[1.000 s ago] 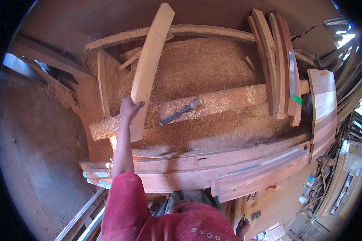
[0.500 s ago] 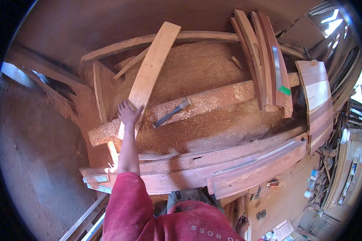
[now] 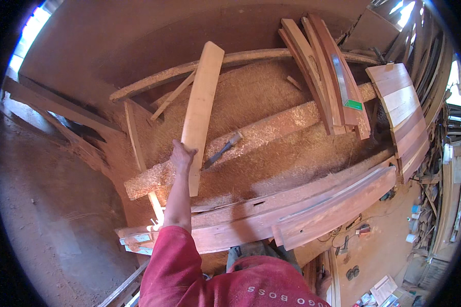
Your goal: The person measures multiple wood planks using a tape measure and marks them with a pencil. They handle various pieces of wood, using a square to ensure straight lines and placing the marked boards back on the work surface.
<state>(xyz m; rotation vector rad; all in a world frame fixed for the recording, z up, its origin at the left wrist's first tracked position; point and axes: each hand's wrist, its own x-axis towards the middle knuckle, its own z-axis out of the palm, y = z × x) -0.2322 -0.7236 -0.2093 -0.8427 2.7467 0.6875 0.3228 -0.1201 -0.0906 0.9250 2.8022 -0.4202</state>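
Note:
My left hand [image 3: 182, 156] grips the edge of a long pale wooden board [image 3: 204, 97] near its lower end, the thumb lying across its face. The board slants away from me over the shavings-covered beam [image 3: 276, 124], its far end reaching past the curved rear beam. Just right of the board, a chisel [image 3: 222, 150] with a wooden handle and dark blade lies on the beam. My right hand [image 3: 322, 284] hangs low by my side at the bottom of the view; it is blurred and its fingers cannot be made out.
Several reddish boards [image 3: 317, 71] lean at the back right, with a green-handled try square [image 3: 352, 104] on them. Jointed panels [image 3: 397, 110] stand farther right. A long plank [image 3: 338, 207] lies along the front edge. Wood shavings cover the middle. Tools [image 3: 362, 230] lie on the floor.
The board has swung more upright and been tilted, showing its side edge. My left hand has shifted from lying spread on its face to gripping its edge. The whole view has turned slightly.

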